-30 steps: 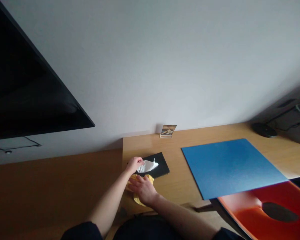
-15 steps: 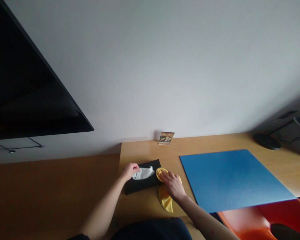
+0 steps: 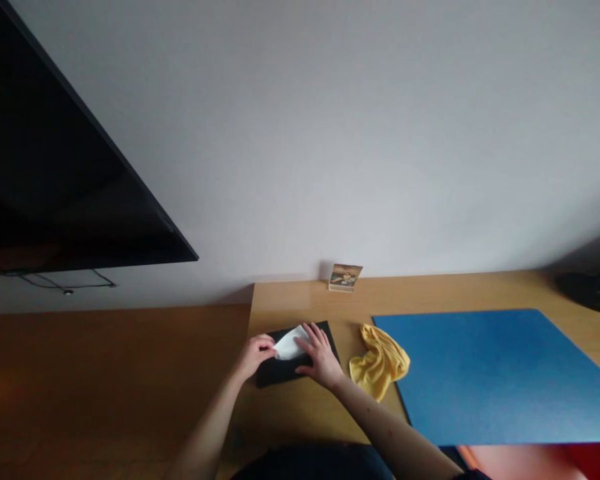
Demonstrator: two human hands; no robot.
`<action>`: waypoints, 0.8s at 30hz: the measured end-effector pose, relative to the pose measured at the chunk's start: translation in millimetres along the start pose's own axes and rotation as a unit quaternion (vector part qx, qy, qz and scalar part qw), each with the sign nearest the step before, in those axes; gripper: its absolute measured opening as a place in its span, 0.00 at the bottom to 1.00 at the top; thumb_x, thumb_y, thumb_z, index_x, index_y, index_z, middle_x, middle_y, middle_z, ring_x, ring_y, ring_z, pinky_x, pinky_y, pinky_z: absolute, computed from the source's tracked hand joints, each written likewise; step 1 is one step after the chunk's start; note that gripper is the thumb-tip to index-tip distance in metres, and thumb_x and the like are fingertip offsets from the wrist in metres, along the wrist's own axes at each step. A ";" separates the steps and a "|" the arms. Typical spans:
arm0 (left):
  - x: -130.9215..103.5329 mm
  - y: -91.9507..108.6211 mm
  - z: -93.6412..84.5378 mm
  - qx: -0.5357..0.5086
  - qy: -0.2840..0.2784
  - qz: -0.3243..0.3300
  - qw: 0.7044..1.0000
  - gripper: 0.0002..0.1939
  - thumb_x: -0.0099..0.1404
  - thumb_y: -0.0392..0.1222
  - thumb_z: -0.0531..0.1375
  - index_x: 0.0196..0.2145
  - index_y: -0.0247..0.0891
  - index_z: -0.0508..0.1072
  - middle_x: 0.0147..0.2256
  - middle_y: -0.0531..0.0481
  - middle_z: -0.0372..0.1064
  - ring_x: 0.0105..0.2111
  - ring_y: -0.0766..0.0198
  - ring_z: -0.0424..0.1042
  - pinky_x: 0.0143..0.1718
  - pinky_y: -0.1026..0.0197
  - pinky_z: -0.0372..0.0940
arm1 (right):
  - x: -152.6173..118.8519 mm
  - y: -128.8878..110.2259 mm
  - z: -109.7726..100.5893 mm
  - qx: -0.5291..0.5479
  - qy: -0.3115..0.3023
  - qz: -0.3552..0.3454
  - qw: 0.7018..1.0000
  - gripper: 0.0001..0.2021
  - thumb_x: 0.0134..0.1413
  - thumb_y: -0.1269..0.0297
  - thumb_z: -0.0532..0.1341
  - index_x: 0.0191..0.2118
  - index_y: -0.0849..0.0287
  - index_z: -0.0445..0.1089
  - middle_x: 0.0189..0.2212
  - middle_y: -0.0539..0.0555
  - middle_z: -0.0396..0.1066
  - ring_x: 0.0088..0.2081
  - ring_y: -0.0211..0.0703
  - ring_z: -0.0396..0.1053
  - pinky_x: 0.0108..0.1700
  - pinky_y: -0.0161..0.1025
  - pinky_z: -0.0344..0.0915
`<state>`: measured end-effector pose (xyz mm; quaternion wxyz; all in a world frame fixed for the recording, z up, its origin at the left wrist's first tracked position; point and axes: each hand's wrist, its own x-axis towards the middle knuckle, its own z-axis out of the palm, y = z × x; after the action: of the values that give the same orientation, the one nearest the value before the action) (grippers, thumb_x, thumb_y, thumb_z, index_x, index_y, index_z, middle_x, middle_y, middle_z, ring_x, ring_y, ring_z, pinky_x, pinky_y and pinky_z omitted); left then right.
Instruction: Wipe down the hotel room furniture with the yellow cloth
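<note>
A black tissue box point(image 3: 283, 373) lies on the wooden desk, with a white tissue point(image 3: 289, 345) sticking out of its top. My left hand point(image 3: 255, 355) pinches the tissue's left end between thumb and fingers. Over the tissue's right side is my right hand point(image 3: 321, 358), fingers spread, the fingertips touching or just above it. A crumpled yellow cloth point(image 3: 380, 360) rests to the right of the box, partly on the blue mat point(image 3: 485, 373), with no hand on it.
A small picture card point(image 3: 345, 277) stands near the wall. A large black screen point(image 3: 70, 167) hangs at the upper left. The round dark base point(image 3: 587, 291) of an object is at the right, and a red chair point(image 3: 530, 461) shows below the mat.
My right hand has let go of the yellow cloth and moved left to the tissue. The cloth now lies farther right, against the mat. The view has shifted slightly.
</note>
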<state>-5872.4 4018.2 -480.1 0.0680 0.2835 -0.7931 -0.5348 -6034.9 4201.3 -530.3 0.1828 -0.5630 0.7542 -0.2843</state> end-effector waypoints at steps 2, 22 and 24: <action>-3.2 -1.4 -0.6 -0.007 0.025 0.005 1.000 0.14 0.51 0.51 0.64 0.27 0.37 0.79 0.39 0.42 0.74 0.42 0.55 0.72 0.47 0.57 0.63 | 11.1 -8.3 5.2 -0.010 -0.020 0.014 1.000 0.35 0.36 0.55 0.77 0.56 0.45 0.71 0.70 0.55 0.46 0.71 0.64 0.35 0.70 0.66 0.35; 8.8 -16.1 86.2 0.136 0.005 0.001 0.991 0.09 0.59 0.32 0.63 0.39 0.33 0.79 0.39 0.40 0.76 0.42 0.51 0.73 0.46 0.54 0.64 | -1.0 18.5 8.2 0.101 0.116 -0.019 0.988 0.07 0.51 0.62 0.68 0.38 0.54 0.79 0.57 0.57 0.68 0.67 0.59 0.50 0.66 0.61 0.55; 14.1 -10.0 83.5 0.142 -0.014 -0.006 0.990 0.08 0.64 0.36 0.60 0.32 0.32 0.79 0.34 0.40 0.76 0.37 0.52 0.73 0.41 0.55 0.61 | -7.9 27.3 5.2 0.111 0.161 -0.011 0.981 0.13 0.52 0.61 0.67 0.44 0.54 0.77 0.59 0.59 0.66 0.67 0.58 0.49 0.66 0.61 0.55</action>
<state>-5914.6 4075.8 -526.7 0.0129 0.2877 -0.8601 -0.4210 -6049.8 4213.3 -552.0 0.1176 -0.4942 0.7311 -0.4554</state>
